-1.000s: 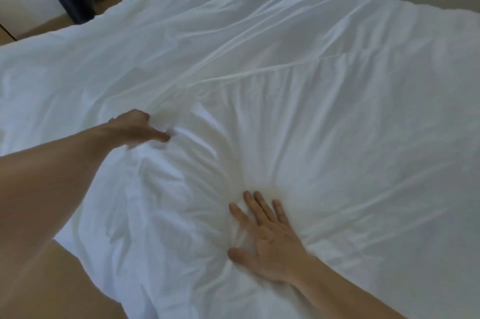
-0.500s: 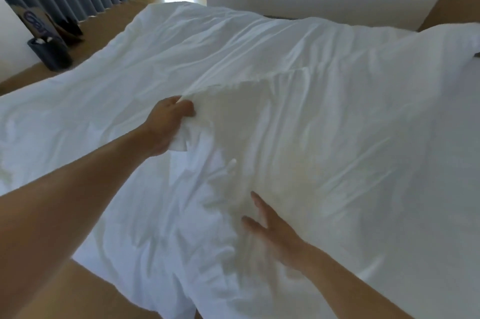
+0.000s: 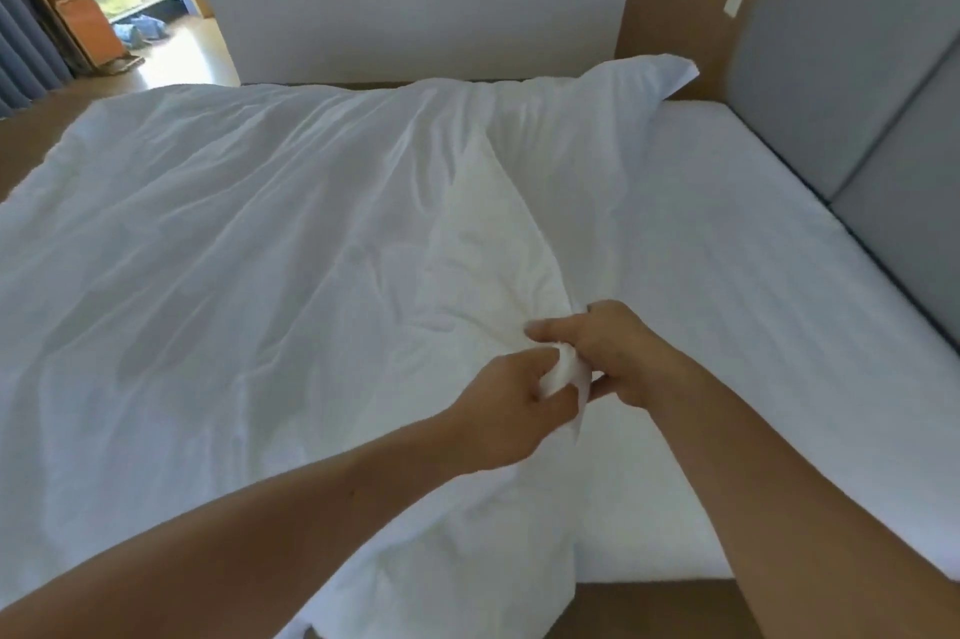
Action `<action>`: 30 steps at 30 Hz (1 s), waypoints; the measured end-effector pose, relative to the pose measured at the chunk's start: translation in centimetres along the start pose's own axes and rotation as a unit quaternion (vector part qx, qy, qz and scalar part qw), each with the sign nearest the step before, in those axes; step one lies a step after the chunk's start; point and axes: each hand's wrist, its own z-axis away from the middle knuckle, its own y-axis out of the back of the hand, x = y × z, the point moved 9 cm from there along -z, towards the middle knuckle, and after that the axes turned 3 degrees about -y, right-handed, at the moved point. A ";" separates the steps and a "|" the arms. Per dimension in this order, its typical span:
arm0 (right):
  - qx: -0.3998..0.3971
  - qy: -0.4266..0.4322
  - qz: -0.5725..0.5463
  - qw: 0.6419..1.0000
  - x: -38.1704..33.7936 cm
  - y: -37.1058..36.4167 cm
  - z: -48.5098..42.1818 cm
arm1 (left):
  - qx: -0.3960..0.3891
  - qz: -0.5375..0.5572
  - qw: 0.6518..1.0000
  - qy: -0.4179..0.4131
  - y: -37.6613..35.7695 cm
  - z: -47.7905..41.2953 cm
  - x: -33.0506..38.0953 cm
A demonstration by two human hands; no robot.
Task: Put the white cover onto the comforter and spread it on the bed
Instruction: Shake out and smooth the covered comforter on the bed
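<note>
Both hands, left hand (image 3: 511,404) and right hand (image 3: 621,352), pinch bunched fold of white cover (image 3: 249,243); cover wrinkled across bed (image 3: 753,243).

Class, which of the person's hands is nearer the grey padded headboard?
Right. The right hand is on the headboard side of the pinched white fabric; the left hand is on its far side, farther away.
</note>
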 end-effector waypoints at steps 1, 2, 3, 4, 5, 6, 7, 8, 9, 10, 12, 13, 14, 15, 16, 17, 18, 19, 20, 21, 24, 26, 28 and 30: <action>0.029 -0.005 0.015 0.999 1.5 2.4 -0.1 | -0.021 -0.024 1.000 -0.001 -2.6 -0.6 0.9; 0.058 -0.011 0.024 0.998 3.3 4.9 -0.3 | -0.047 -0.045 0.998 -0.003 -5.2 -1.2 1.7; 0.083 -0.018 0.025 0.996 5.3 7.3 -0.2 | -0.079 -0.066 0.995 -0.011 -7.7 -1.8 2.4; 0.100 -0.025 0.019 0.994 7.5 9.8 -0.1 | -0.115 -0.085 0.990 -0.019 -10.0 -2.4 3.2; 0.110 -0.034 0.003 0.993 9.8 12.2 0.1 | -0.137 -0.098 0.985 -0.024 -11.8 -3.0 3.8; 0.117 -0.042 -0.012 0.992 12.2 14.5 0.3 | -0.140 -0.102 0.984 -0.030 -13.0 -3.7 4.4; 0.128 -0.047 -0.022 0.990 14.5 16.8 0.8 | -0.114 -0.104 0.987 -0.042 -13.5 -4.7 4.9; 0.142 -0.046 -0.027 0.988 16.5 19.1 1.2 | -0.059 -0.116 0.990 -0.063 -13.4 -5.8 5.5; 0.154 -0.040 -0.032 0.987 18.2 21.4 1.6 | 0.003 -0.147 0.986 -0.077 -12.9 -7.2 5.5; 0.165 -0.033 -0.039 0.985 19.8 23.6 1.9 | 0.055 -0.192 0.978 -0.068 -12.4 -8.6 4.9; 0.191 -0.020 -0.048 0.980 22.4 28.2 2.6 | 0.102 -0.264 0.958 0.041 -12.2 -11.1 1.3; 0.207 -0.012 -0.047 0.977 23.6 30.6 3.1 | 0.107 -0.273 0.949 0.115 -12.6 -11.6 -0.9; 0.225 -0.005 -0.041 0.973 24.7 33.1 3.5 | 0.107 -0.263 0.942 0.182 -13.3 -11.9 -3.0; 0.245 0.004 -0.033 0.969 25.8 35.5 4.0 | 0.103 -0.238 0.939 0.227 -14.6 -11.9 -4.5; 0.265 0.011 -0.023 0.964 26.8 38.0 4.4 | 0.099 -0.198 0.944 0.246 -16.6 -12.1 -5.4; 0.286 0.015 -0.013 0.958 27.8 40.6 4.9 | 0.086 -0.161 0.952 0.245 -19.2 -12.6 -5.7; 0.310 0.011 -0.008 0.951 29.2 43.2 5.3 | 0.065 -0.136 0.962 0.229 -22.2 -13.5 -5.4; 0.337 0.004 -0.009 0.941 30.8 45.7 5.9 | 0.037 -0.133 0.968 0.211 -25.5 -14.6 -5.0; 0.364 -0.006 -0.010 0.931 32.5 48.0 6.5 | 0.002 -0.151 0.970 0.192 -29.0 -15.9 -4.2; 0.388 -0.015 -0.011 0.922 34.3 49.8 7.1 | -0.037 -0.188 0.966 0.175 -32.6 -17.3 -3.3; 0.423 -0.027 -0.007 0.906 39.2 52.7 8.1 | -0.108 -0.297 0.940 0.129 -41.7 -21.0 -1.0; 0.434 -0.043 -0.006 0.900 42.3 53.4 7.9 | -0.136 -0.331 0.926 0.119 -45.7 -22.2 -0.2; 0.439 -0.072 -0.004 0.896 45.3 53.4 7.0 | -0.165 -0.366 0.908 0.120 -47.7 -22.7 -0.2; 0.430 -0.114 -0.009 0.896 48.1 53.0 5.6 | -0.188 -0.399 0.890 0.120 -48.6 -23.0 -0.6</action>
